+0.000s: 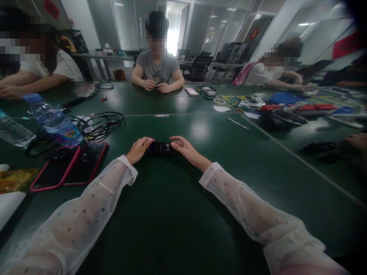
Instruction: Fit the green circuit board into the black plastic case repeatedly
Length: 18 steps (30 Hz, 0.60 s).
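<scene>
A small black device with a lit screen (159, 148) lies sideways between my hands, low over or resting on the dark green table (160, 214); I cannot tell which. Its left end is gripped by my left hand (139, 149), thumb along the upper edge. At the other end my right hand (186, 149) holds it, with fingers and thumb over the corner. Both forearms stretch forward in sheer white sleeves with dark star spots. The device's back and underside are hidden.
To my left are two red-edged phones (87, 164), a tilted water bottle (54, 118) and coiled black cables (104, 124). A wrench (238, 123) and piled cables and tools (286, 109) lie ahead right. A person (157, 67) sits opposite; others sit at both sides.
</scene>
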Motion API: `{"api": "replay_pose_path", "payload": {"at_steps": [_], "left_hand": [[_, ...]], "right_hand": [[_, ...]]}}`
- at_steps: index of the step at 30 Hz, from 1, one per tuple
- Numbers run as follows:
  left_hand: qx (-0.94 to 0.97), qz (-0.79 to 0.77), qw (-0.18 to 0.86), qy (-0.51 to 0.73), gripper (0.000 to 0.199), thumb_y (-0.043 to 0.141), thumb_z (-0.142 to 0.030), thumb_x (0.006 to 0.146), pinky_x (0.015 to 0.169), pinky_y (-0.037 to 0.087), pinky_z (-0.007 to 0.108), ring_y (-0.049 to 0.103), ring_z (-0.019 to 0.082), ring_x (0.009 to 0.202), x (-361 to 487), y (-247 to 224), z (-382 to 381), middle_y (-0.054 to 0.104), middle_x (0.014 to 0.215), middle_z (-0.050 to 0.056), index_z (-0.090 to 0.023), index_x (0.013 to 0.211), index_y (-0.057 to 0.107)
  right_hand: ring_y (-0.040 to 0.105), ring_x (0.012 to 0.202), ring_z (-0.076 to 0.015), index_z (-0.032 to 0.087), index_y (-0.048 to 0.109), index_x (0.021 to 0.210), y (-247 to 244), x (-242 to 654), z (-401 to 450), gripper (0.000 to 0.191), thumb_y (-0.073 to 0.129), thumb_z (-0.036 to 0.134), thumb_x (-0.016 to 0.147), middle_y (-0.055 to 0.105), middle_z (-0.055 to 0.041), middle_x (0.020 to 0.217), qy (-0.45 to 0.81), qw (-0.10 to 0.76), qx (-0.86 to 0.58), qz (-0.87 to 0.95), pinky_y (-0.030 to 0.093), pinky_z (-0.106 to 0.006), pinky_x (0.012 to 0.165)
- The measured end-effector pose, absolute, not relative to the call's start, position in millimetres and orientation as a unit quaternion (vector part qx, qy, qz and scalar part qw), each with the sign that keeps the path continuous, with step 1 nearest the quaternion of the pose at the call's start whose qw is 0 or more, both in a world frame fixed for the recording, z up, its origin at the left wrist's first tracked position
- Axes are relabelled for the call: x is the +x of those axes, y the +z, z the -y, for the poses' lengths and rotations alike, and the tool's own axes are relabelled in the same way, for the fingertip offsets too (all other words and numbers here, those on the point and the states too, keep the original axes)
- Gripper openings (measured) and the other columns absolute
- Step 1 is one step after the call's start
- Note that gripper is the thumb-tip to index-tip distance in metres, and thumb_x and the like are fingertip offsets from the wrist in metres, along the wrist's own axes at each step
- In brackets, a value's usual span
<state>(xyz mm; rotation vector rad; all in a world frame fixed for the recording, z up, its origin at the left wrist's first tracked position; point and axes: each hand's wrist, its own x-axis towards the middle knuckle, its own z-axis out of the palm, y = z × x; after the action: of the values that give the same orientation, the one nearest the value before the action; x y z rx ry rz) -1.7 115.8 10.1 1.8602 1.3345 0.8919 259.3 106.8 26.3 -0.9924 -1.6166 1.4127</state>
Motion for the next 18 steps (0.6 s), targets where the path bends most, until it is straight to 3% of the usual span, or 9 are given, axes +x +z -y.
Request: {"api": "replay_pose_path", "payload": {"at_steps": [8, 18], "left_hand": [[0.726, -0.511, 0.320, 0.330, 0.055, 0.031, -0.062, 0.094, 0.093, 0.046, 0.042, 0.057, 0.025, 0.111, -0.5, 15.4, -112.7, 0.063, 0.116, 0.009, -0.022, 0.116, 0.061], [0.788, -0.486, 0.246, 0.287, 0.068, 0.050, -0.070, 0.081, 0.102, 0.040, 0.051, 0.053, 0.031, 0.120, -2.1, 18.3, -111.0, 0.059, 0.128, 0.012, -0.022, 0.129, 0.053]], "right_hand": [[0.061, 0.105, -0.0214, 0.024, 0.053, 0.120, 30.4, 258.7, -102.0, 0.040, 0.061, 0.046, 0.088, 0.064, -0.0057, 0.109, 0.557, 0.372, -0.404, 0.623, 0.048, -0.043, 0.095], [0.059, 0.100, -0.0200, 0.025, 0.058, 0.115, 33.3, 253.4, -99.4, 0.031, 0.055, 0.044, 0.091, 0.062, -0.0046, 0.105, 0.511, 0.384, -0.413, 0.649, 0.046, -0.039, 0.091]]}}
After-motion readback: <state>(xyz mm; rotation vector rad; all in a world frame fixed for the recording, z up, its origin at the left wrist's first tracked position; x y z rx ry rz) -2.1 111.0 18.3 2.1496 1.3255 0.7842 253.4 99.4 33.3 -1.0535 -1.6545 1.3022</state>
